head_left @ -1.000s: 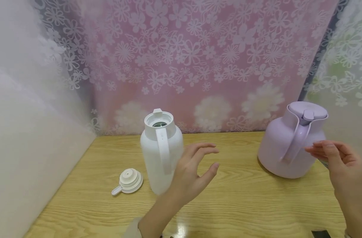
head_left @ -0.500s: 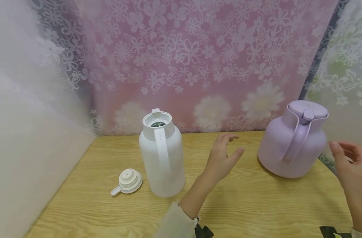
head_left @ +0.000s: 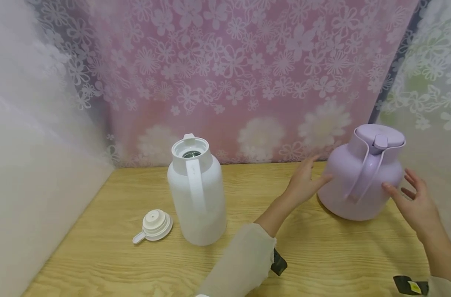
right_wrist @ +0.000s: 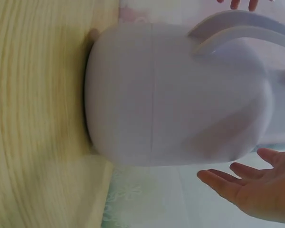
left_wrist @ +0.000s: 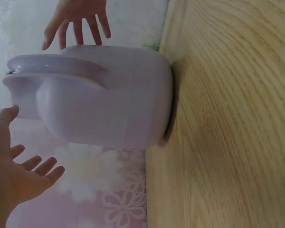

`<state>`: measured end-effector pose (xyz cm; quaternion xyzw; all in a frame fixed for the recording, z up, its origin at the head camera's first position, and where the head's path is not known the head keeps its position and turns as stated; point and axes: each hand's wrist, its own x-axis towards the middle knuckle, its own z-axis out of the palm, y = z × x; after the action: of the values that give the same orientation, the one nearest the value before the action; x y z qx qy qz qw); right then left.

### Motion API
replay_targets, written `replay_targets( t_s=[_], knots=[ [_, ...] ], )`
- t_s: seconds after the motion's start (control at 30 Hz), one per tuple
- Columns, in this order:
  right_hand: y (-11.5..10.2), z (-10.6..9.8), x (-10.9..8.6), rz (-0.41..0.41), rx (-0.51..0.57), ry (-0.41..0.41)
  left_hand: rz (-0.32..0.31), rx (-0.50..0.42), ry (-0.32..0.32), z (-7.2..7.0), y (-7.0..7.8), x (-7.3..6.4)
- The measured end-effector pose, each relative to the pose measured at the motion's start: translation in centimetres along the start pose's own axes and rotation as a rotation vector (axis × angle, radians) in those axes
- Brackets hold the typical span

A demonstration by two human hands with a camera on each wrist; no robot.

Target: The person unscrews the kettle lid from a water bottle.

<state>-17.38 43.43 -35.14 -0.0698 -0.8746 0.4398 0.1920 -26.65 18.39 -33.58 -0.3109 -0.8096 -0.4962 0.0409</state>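
Observation:
A lilac thermos jug (head_left: 344, 177) with its lid on stands upright at the back right of the table, its handle facing me. My left hand (head_left: 303, 181) is at the jug's left side, thumb and fingers spread apart. On the other side my right hand (head_left: 418, 206) is spread too, its thumb overlapping the jug's body in the head view. The left wrist view shows the jug (left_wrist: 109, 99) between both hands, with fingers extended. In the right wrist view the fingertips of my right hand (right_wrist: 256, 190) are close beside the jug's wall.
A white thermos jug (head_left: 197, 198) without its lid stands left of centre, its mouth uncovered. Next to it a white stopper lid (head_left: 156, 225) with a tab lies on the wooden table (head_left: 110, 264). A pink floral curtain (head_left: 218, 82) hangs behind, and a pale wall (head_left: 36, 144) borders the left.
My left hand has moved right, from beside the white jug to the lilac jug's left side. The right hand has opened out and come in toward the lilac jug. Both jugs stay put.

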Motion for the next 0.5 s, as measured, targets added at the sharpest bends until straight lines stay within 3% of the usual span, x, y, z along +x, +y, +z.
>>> replay_targets(
  t_s=[0.13,0.3,0.5],
  knots=[
    [1.1,0.0,0.7,-0.062,0.076,-0.064,0.029,-0.059,-0.059,1.4,-0.7,1.7],
    [1.9,0.3,1.5,-0.120,0.095,-0.077,0.045,-0.169,-0.130,2.8,-1.8,2.9],
    [2.7,1.0,1.9,-0.129,0.114,-0.045,-0.004,-0.290,-0.123,5.1,-2.7,3.3]
  ],
)
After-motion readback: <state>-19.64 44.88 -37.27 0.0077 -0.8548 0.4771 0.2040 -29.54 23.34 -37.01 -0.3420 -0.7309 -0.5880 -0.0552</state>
